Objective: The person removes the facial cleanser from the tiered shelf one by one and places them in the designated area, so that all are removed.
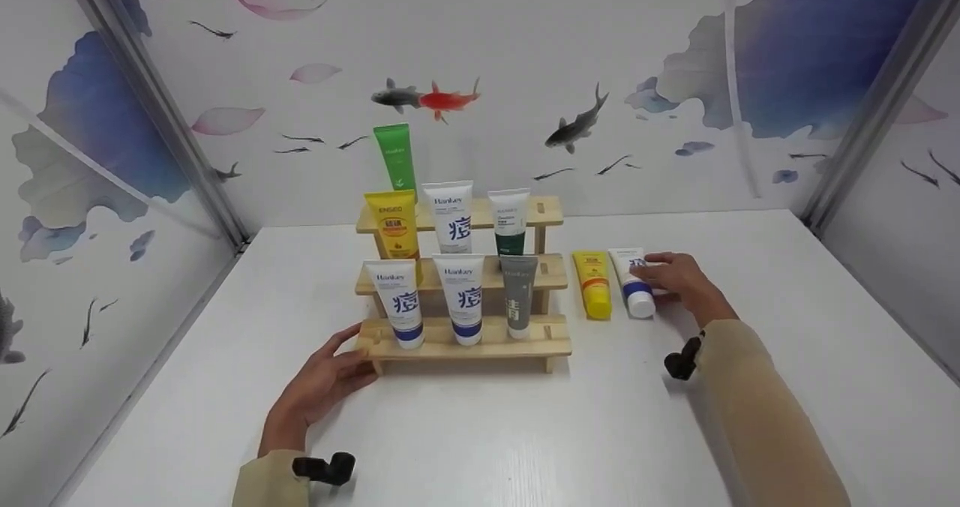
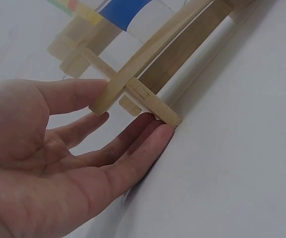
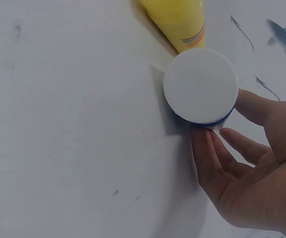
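A three-tier wooden display rack (image 1: 420, 348) carries upright squeeze tubes. At its lower left end my left hand (image 1: 322, 383) grips the end of the bottom shelf, thumb against the plank and fingertips by the leg (image 2: 155, 104). My right hand (image 1: 679, 282) holds a white cream tube (image 1: 632, 278) with a blue band, lying on the table right of the rack. The right wrist view shows its round white cap (image 3: 200, 85) facing the camera, thumb on one side and fingers on the other. Close beside it lies a yellow tube (image 1: 593, 282).
On the bottom tier stand two white tubes, one the left white tube (image 1: 394, 301), and a grey tube (image 1: 518, 293). Higher up are a yellow tube (image 1: 394, 226), a white tube (image 1: 448, 214), a white-and-green tube (image 1: 511, 222) and a green tube (image 1: 396, 158). Printed panels enclose the table (image 1: 480, 432).
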A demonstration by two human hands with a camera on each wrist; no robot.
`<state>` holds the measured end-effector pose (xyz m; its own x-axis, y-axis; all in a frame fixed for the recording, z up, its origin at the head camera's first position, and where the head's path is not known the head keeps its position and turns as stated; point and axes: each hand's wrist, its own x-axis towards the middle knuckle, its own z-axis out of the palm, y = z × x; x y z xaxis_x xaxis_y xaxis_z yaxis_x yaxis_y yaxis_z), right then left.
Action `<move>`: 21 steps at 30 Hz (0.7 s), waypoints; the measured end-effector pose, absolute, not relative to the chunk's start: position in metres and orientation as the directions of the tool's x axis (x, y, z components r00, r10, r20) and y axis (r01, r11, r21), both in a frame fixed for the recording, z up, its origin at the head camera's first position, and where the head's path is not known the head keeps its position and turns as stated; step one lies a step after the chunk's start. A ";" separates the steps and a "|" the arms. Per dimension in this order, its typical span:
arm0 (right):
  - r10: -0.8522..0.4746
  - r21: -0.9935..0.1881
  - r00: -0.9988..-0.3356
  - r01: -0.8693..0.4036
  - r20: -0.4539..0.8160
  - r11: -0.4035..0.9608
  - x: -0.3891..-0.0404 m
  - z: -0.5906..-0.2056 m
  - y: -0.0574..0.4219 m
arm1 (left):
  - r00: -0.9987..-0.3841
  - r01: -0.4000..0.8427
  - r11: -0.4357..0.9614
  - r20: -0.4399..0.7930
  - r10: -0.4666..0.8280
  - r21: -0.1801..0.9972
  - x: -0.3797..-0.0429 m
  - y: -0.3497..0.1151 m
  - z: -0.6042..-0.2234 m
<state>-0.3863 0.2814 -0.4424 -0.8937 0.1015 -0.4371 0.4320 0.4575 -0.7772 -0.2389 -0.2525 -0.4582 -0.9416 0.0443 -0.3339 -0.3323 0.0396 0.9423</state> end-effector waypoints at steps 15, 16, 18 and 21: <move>0.097 -0.789 -0.908 0.404 -0.408 0.464 -0.385 -0.444 0.278 | -0.946 -0.319 0.047 -0.321 0.047 0.947 -0.239 -0.252 -0.458; 0.099 -0.788 -0.906 0.408 -0.410 0.461 -0.385 -0.444 0.278 | -0.946 -0.318 0.046 -0.320 0.049 0.947 -0.239 -0.252 -0.458; 0.102 -0.788 -0.905 0.411 -0.413 0.459 -0.385 -0.444 0.278 | -0.946 -0.318 0.046 -0.320 0.055 0.947 -0.238 -0.252 -0.458; 0.101 -0.786 -0.903 0.415 -0.418 0.459 -0.386 -0.445 0.280 | -0.946 -0.320 0.041 -0.321 0.052 0.947 -0.238 -0.252 -0.458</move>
